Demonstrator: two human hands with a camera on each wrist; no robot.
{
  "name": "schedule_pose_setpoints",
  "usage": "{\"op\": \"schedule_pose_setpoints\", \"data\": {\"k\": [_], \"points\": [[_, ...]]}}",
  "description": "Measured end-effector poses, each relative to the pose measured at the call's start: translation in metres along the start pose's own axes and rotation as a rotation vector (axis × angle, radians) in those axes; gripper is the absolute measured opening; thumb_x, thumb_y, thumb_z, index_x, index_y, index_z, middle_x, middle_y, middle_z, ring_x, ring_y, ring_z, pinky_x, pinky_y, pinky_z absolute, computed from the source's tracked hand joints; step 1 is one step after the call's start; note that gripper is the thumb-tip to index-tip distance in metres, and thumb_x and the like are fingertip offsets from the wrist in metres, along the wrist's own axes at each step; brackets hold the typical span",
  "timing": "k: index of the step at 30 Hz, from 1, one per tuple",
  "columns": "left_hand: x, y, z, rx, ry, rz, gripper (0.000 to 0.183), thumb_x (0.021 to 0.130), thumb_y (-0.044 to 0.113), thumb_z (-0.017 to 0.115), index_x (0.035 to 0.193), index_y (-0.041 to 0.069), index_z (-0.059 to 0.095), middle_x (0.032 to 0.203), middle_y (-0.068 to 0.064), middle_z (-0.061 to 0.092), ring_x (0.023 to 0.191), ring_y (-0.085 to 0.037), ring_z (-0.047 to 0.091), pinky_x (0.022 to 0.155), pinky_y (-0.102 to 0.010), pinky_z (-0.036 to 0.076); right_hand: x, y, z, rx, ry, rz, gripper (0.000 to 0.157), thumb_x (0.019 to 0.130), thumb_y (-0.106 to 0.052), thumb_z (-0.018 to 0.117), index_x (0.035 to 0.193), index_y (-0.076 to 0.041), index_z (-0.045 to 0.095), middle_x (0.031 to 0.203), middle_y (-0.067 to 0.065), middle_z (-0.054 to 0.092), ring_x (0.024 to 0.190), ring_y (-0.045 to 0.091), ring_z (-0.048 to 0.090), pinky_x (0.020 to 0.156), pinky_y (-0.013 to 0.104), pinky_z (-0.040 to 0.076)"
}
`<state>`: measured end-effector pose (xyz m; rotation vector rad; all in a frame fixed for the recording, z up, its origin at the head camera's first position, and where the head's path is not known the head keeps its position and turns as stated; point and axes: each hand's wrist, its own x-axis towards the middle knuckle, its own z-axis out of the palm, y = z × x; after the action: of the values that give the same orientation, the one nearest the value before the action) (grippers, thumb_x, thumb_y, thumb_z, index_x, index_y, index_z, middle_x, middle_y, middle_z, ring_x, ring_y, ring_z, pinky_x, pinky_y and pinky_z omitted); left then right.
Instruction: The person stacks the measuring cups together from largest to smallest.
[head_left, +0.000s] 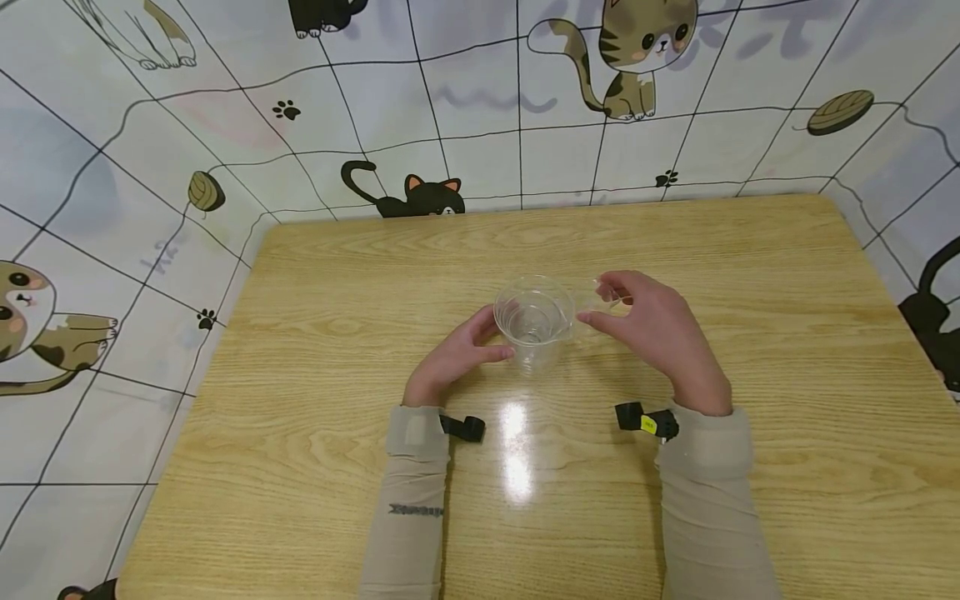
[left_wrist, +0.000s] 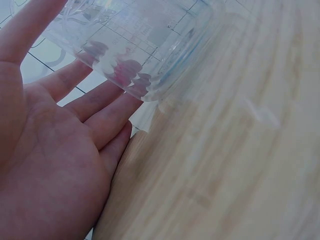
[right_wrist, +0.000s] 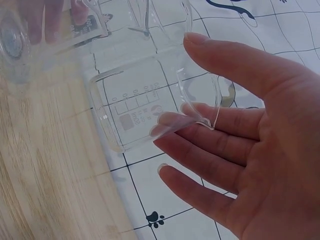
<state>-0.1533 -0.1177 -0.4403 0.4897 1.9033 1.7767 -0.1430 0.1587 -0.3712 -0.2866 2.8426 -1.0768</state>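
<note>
A clear, wide-rimmed cup (head_left: 534,310) stands at mid-table, narrower toward its base. My left hand (head_left: 459,353) holds its left side, thumb toward me and fingers behind. Seen from the left wrist, those fingers (left_wrist: 107,107) lie along a see-through wall. Just right of the cup, my right hand (head_left: 660,325) pinches a small clear beaker (right_wrist: 145,102) near its rim, thumb on one side and fingertips on the other. A printed measuring scale shows on the beaker. Whether either vessel holds liquid I cannot tell, as both are transparent and full of reflections.
The light wood table (head_left: 337,275) meets white walls (head_left: 480,100) with grid lines and cartoon cats at the back and sides. A bright light reflection lies on the tabletop in front of the cup. Black straps (head_left: 463,428) sit at both wrists.
</note>
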Motion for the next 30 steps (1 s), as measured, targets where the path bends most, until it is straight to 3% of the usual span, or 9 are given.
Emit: {"op": "schedule_pose_setpoints", "data": {"k": [21,30], "points": [[0.001,0.001,0.0,0.011,0.002,-0.017,0.07,0.084,0.016,0.068,0.143,0.021,0.032,0.146,0.008,0.034,0.136,-0.017,0.029,0.108,-0.043,0.028,-0.004,-0.002,-0.005,0.036,0.007,-0.005,0.064,0.078,-0.059,0.061,0.121,-0.013,0.052,0.112,0.004,0.057,0.111,0.029,0.053,0.09,0.047,0.041],[0.005,-0.011,-0.003,0.032,0.012,0.004,0.068,0.083,0.018,0.069,0.141,0.027,0.034,0.144,0.011,0.036,0.134,-0.01,0.031,0.11,-0.036,0.024,-0.007,-0.006,-0.009,0.02,0.025,-0.013,0.064,0.078,-0.06,0.06,0.121,-0.013,0.053,0.112,0.003,0.058,0.111,0.027,0.053,0.091,0.048,0.04]]}}
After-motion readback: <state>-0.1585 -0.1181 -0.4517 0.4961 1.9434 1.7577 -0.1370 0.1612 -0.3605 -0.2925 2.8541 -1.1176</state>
